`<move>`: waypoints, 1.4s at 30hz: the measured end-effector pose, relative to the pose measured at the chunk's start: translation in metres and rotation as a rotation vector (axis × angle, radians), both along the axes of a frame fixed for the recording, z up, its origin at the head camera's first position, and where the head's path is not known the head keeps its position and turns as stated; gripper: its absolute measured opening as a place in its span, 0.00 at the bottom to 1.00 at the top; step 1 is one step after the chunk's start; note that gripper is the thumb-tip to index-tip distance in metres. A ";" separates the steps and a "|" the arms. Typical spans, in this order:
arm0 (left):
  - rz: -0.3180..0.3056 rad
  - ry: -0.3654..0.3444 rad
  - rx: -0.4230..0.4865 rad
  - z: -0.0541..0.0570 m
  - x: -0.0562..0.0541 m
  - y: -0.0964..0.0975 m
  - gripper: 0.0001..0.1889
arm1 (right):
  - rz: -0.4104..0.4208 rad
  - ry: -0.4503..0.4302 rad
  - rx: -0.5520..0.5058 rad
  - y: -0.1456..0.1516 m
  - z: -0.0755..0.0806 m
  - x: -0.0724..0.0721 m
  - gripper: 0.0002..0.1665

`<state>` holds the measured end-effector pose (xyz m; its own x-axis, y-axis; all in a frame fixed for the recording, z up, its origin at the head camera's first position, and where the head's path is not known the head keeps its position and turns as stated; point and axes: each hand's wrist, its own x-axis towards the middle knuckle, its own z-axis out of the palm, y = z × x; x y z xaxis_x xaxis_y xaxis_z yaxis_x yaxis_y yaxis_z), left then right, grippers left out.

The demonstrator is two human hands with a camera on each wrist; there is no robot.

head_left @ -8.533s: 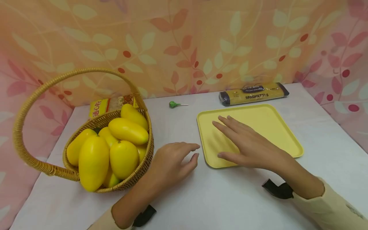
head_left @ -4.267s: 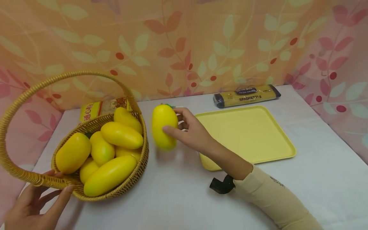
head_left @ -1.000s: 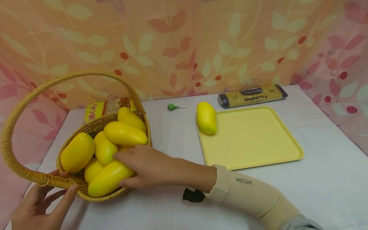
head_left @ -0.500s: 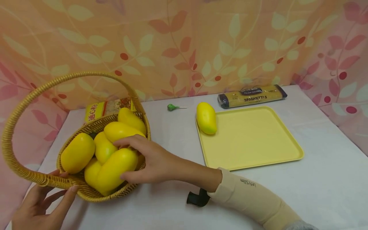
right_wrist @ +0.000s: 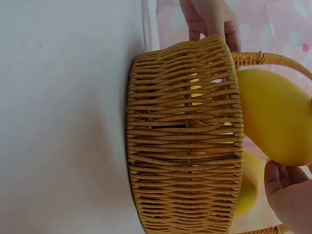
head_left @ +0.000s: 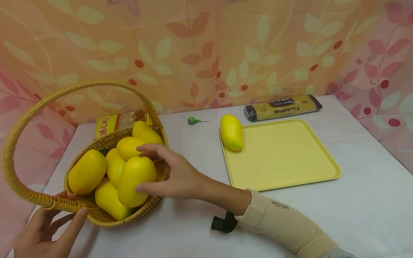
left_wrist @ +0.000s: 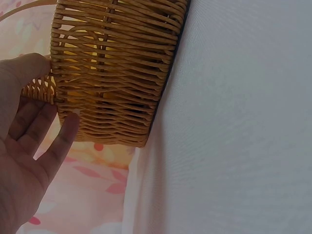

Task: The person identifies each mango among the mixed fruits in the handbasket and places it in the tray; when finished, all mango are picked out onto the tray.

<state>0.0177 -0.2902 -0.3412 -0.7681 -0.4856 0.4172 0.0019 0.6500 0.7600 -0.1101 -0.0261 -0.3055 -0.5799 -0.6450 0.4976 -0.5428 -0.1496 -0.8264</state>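
Observation:
A wicker basket [head_left: 109, 223] of several yellow mangoes stands at the left, its tall handle [head_left: 13, 147] arching over it. My left hand [head_left: 42, 231] holds the basket's rim at the handle's near base, thumb on one side and fingers on the other; the left wrist view shows its fingertips at the weave [left_wrist: 117, 73]. My right hand [head_left: 184, 177] grips one mango [head_left: 135, 182] by its side, thumb in front and fingers behind. This mango stands tilted above the others, over the basket's near right rim. Another mango [head_left: 231, 132] lies on the left edge of a yellow tray [head_left: 284, 157].
Behind the tray lies a spaghetti pack [head_left: 284, 107]. A green lollipop [head_left: 193, 120] is on the white table [head_left: 193, 229] between basket and tray. A yellow food packet [head_left: 120, 122] sits behind the basket. Floral cloth [head_left: 206, 53] hangs at the back.
My left hand has taken hold of the basket. My right hand carried one mango to the tray, returned, and has just raised and turned another upright in the basket.

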 end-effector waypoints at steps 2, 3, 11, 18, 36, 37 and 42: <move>0.000 -0.001 0.002 0.000 0.000 0.000 0.28 | 0.002 -0.042 -0.025 0.001 0.001 0.000 0.41; 0.000 -0.001 0.003 0.000 0.000 0.000 0.28 | 0.006 -0.064 -0.038 0.001 0.002 0.000 0.41; -0.009 0.008 -0.001 0.001 0.001 0.001 0.29 | 0.047 -0.207 -0.140 0.004 0.003 -0.001 0.36; -0.002 0.002 0.009 0.001 0.000 0.001 0.29 | 0.055 -0.268 -0.174 0.008 0.004 -0.003 0.33; -0.003 0.004 0.008 0.001 0.001 0.001 0.28 | -0.150 -0.159 -0.137 0.037 0.004 -0.017 0.34; -0.005 0.005 0.006 0.001 0.001 0.001 0.28 | -0.163 -0.156 -0.134 0.039 0.004 -0.018 0.34; -0.009 0.013 0.006 0.002 0.001 0.001 0.28 | -0.215 -0.153 -0.129 0.050 0.005 -0.022 0.34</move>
